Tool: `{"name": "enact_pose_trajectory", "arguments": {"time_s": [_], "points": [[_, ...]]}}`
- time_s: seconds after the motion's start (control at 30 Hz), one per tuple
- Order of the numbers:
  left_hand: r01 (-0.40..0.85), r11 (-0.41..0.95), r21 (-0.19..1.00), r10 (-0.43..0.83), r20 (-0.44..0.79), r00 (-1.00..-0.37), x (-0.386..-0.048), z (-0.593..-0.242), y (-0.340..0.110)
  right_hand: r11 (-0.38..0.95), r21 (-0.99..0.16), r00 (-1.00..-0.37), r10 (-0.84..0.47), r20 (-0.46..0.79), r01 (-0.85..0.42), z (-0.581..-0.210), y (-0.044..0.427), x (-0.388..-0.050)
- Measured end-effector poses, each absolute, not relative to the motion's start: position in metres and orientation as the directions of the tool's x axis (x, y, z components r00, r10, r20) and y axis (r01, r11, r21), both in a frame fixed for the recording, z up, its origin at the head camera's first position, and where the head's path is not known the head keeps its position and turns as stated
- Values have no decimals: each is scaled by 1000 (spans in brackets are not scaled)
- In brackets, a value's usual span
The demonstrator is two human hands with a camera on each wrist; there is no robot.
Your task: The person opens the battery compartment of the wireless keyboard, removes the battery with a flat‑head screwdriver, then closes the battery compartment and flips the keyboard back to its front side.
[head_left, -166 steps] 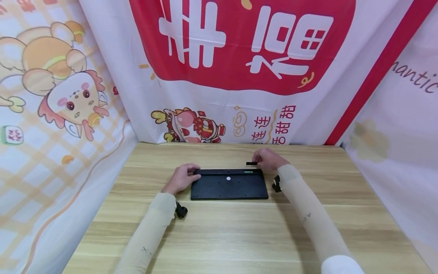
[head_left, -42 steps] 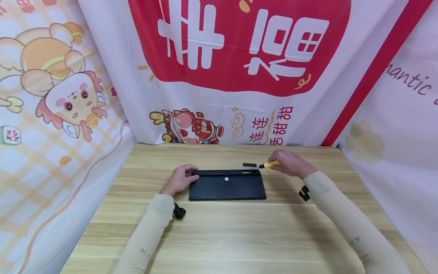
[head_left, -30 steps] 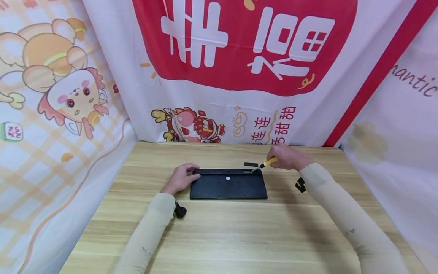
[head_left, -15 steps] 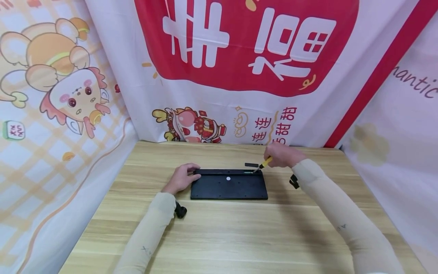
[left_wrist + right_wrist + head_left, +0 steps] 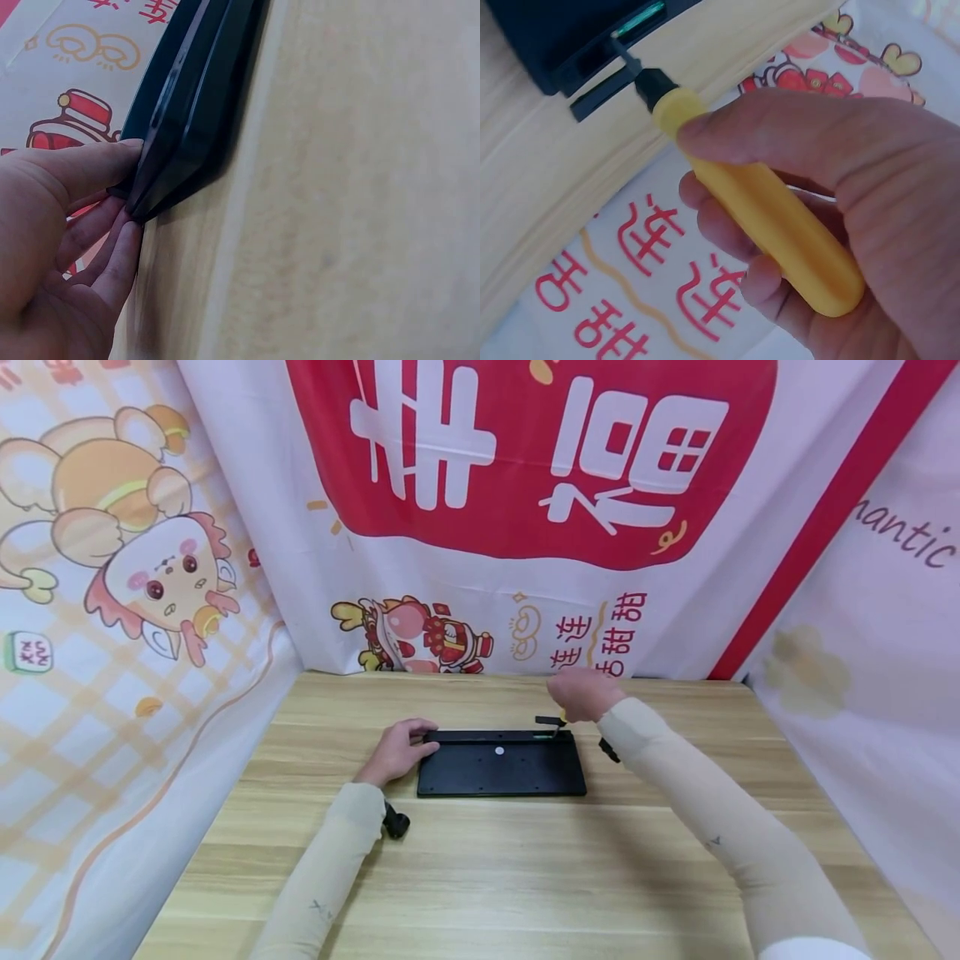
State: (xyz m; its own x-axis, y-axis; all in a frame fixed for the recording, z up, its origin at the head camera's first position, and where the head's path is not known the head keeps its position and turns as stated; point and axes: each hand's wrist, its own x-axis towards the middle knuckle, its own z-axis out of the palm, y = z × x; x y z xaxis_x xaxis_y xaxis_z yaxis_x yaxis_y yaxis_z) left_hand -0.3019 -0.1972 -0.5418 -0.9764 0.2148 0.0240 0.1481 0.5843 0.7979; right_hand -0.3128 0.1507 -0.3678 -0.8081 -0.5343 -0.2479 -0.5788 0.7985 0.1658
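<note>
Your left hand [image 5: 396, 752] pinches the left end of the keyboard [image 5: 501, 772], thumb over its upper face, likely so it can't slide. The keyboard lies on the worktop [image 5: 480, 877], apparently underside up, leaving its slot [image 5: 594, 54] and the green battery [image 5: 641, 20] within reach. Just past the far edge lies the cover [image 5: 600, 97], off the slot. Next comes the screwdriver [image 5: 761, 214], wrapped in your right hand [image 5: 585, 695], probably for leverage; its tip points to the battery's end, contact unclear.

On the wood-grain table [image 5: 480, 877] before me lies a flat black rectangular slab [image 5: 502, 772], a small black oblong strip [image 5: 546, 720] just behind its right end, a yellow-handled tool [image 5: 761, 210] in my right hand [image 5: 585, 695].
</note>
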Motion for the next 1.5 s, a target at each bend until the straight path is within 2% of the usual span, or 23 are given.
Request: {"name": "enact_pose_trajectory", "arguments": {"time_s": [0.17,0.37,0.6,0.9,1.13,1.5], "points": [[146,581,801,214,23,-977,-301,-541,-197,797,168,-808,-537,-242,-580,-372,147,-317],[145,582,800,209,25,-978,-301,-541,-199,810,-2,-782,-566,-261,-586,-376,169,-329],[158,597,787,219,29,-975,-303,-542,-199,736,-169,-714,-677,-180,-656,-391,208,-340],[167,639,751,217,33,-976,-304,-539,-196,767,-348,-791,-603,-104,-539,-418,249,-340],[167,652,739,209,36,-977,-302,-537,-195,705,-459,-788,-616,-17,-541,-440,267,-339],[183,653,735,211,55,-976,-298,-532,-192,698,-553,-835,-550,-9,-454,-471,289,-340]]}}
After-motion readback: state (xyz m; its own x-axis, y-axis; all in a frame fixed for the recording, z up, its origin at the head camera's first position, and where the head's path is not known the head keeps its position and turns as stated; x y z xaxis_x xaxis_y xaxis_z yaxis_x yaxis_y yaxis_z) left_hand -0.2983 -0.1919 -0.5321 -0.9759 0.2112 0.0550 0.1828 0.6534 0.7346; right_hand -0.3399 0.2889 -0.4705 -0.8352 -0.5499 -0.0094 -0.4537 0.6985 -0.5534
